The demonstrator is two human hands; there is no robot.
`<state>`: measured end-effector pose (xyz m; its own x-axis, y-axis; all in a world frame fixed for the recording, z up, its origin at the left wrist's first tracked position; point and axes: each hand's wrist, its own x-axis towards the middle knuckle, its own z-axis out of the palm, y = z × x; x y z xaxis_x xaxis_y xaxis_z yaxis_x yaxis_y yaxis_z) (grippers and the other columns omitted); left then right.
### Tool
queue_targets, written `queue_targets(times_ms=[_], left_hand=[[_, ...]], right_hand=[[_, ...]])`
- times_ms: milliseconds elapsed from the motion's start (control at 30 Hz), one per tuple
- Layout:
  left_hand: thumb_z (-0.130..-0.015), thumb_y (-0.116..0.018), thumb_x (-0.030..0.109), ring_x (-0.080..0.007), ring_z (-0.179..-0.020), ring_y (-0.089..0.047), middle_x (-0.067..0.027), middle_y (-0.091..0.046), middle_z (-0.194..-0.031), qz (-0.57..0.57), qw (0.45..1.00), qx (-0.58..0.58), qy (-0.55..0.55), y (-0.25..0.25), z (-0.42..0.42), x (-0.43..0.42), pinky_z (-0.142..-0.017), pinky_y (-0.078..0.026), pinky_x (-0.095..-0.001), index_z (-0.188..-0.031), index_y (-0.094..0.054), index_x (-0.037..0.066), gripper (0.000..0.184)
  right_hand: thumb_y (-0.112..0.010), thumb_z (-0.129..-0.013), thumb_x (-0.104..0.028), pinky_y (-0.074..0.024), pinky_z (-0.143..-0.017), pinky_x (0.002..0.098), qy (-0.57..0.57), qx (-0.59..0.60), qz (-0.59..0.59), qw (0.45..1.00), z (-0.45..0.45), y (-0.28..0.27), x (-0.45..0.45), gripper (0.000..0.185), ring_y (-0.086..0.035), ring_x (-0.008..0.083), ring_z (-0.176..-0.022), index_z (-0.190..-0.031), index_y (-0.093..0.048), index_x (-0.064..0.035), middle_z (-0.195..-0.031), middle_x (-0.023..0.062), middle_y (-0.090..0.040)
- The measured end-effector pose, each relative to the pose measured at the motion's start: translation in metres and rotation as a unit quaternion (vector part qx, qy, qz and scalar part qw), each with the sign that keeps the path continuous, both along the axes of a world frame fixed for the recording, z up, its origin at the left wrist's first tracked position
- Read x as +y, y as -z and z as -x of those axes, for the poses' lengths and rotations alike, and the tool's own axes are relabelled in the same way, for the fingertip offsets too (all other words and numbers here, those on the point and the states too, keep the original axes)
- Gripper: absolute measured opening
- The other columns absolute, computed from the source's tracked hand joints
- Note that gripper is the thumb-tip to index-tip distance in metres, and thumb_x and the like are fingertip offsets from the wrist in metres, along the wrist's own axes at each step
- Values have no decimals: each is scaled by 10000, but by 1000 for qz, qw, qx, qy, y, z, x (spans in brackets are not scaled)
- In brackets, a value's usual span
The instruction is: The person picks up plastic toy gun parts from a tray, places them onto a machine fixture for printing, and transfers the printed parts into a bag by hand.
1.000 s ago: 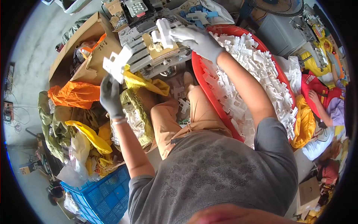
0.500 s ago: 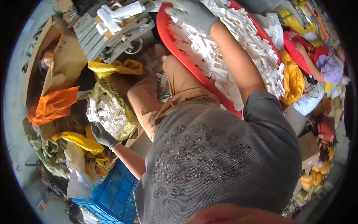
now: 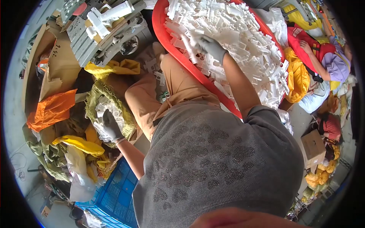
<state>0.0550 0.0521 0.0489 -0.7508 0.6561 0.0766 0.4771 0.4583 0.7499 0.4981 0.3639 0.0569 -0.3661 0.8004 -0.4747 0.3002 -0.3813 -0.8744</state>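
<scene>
My right hand (image 3: 211,48), in a grey glove, is over the red tub (image 3: 160,28), which is heaped with white plastic parts (image 3: 239,57). Its fingertips are blurred against a streaked white part, so I cannot tell whether they grip it. My left hand (image 3: 111,127), gloved too, lies over a green woven sack (image 3: 91,104) at my left knee. Its fingers are stretched out, and white plastic parts (image 3: 103,107) show in the sack around and under them.
A grey slatted stand (image 3: 85,43) carries a white plastic assembly (image 3: 108,18). Left of my legs are a cardboard box (image 3: 61,64), orange cloth (image 3: 51,110) and a blue crate (image 3: 118,193). Another person in a purple sleeve (image 3: 336,66) sits at the right beside a yellow sack (image 3: 296,78).
My right hand has come back from the tub's far end toward its middle. My left hand has moved from the sack's near edge up over its opening. The view has shifted slightly.
</scene>
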Motion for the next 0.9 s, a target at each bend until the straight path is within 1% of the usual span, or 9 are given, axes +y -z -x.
queue_targets(times_ms=[67, 133, 267, 300, 367, 500, 567, 700, 900], left_hand=[[-932, -516, 247, -206, -990, -632, -102, -664, -1101, 59, 997, 33, 30, 1, 0, 4, -883, -481, -313, -1142, -630, 23, 328], [-934, -512, 266, -209, -1001, -626, -109, -659, -1112, 60, 998, 6, 24, -7, -12, 9, -885, -480, -322, -1145, -627, 22, 342], [-941, -505, 275, -226, -993, -624, -126, -658, -1098, 38, 999, -26, 17, -20, -30, 15, -885, -481, -328, -1123, -630, -1, 353], [-945, -501, 271, -221, -992, -621, -127, -657, -1097, 61, 998, -15, 30, -28, -35, 17, -886, -478, -324, -1122, -625, -14, 357], [-943, -511, 232, -198, -994, -612, -120, -657, -1088, 33, 998, -49, 34, -27, -33, 16, -884, -472, -311, -1122, -621, -24, 331], [-900, -541, 191, -160, -983, -604, -94, -664, -1071, 31, 997, -69, 5, -50, -36, 21, -875, -462, -278, -1126, -619, -25, 322], [-901, -546, 164, -150, -972, -607, -96, -667, -1063, 16, 998, -61, 9, -68, -37, 31, -860, -464, -273, -1115, -624, -24, 295], [-897, -558, 124, -157, -917, -636, -108, -677, -1039, -33, 998, 21, 41, -105, -36, 64, -811, -484, -280, -1073, -649, 4, 231], [-861, -588, 97, -254, -904, -654, -142, -671, -1010, -201, 943, 226, 136, -172, -37, 138, -798, -497, -314, -1043, -657, 20, 209]], right_hand=[[-474, -911, -146, -484, -859, 369, 72, 47, 5, 996, -2, -1, -2, 335, -623, 290, -965, -1242, -525, -151, -997, 153, -649], [-488, -880, -117, -461, -918, 376, -193, -221, -328, 898, -5, 31, 6, 368, -598, 303, -1029, -1246, -524, -143, -1071, 172, -627], [-574, -792, -157, -463, -899, 369, -321, -290, -301, 850, 14, 59, -5, 599, -588, 294, -1038, -1367, -409, -173, -1187, 179, -577], [-608, -775, -200, -461, -889, 368, -318, -237, -167, 903, 21, 18, -13, 690, -578, 303, -1036, -1412, -347, -161, -1175, 196, -572], [-574, -772, -165, -455, -891, 361, -270, -151, -286, 907, 13, 66, -8, 617, -589, 303, -1000, -1370, -418, -161, -1081, 187, -603], [-602, -844, -282, -445, -694, 321, -163, -49, -92, 981, 7, 95, -22, 510, -538, 194, -696, -1251, -500, 8, -770, 67, -592], [-614, -855, -312, -463, -766, 333, -227, -170, -80, 956, 10, 62, -28, 530, -591, 221, -809, -1213, -498, 62, -889, 115, -639], [-608, -870, -241, -433, -936, 336, -188, -151, -92, 966, 7, 55, -37, 508, -564, 256, -1116, -1296, -466, -6, -1212, 201, -582], [-608, -885, -238, -422, -956, 321, -114, -11, -142, 983, 9, 57, -51, 524, -501, 216, -1187, -1356, -440, -78, -1292, 125, -532]])
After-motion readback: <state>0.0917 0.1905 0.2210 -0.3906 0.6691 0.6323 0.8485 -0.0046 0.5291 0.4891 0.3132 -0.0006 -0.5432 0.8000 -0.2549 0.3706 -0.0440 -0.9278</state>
